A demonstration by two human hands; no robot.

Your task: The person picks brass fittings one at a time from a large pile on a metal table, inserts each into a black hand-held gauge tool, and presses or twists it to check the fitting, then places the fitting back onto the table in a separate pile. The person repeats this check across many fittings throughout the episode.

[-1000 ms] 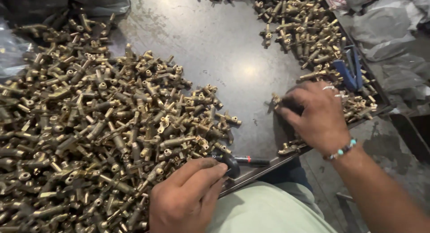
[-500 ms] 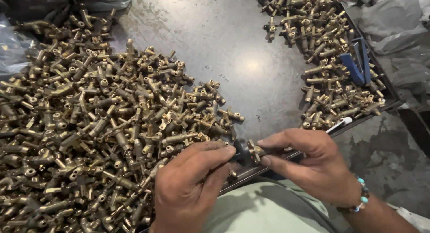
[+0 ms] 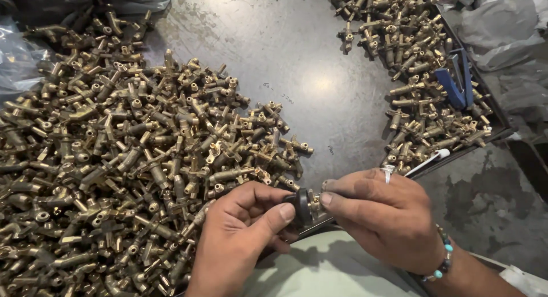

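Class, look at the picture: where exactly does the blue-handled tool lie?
In the head view, the blue-handled tool lies at upper right, on the smaller heap of brass fittings, near the table's right edge.

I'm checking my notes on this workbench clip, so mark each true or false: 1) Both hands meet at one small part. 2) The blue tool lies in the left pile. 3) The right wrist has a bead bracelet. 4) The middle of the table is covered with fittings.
1) True: the left hand and right hand pinch a brass fitting with a black knob.
2) False: the blue tool lies on the right pile, not the left pile.
3) True: bracelet.
4) False: the table is bare there.
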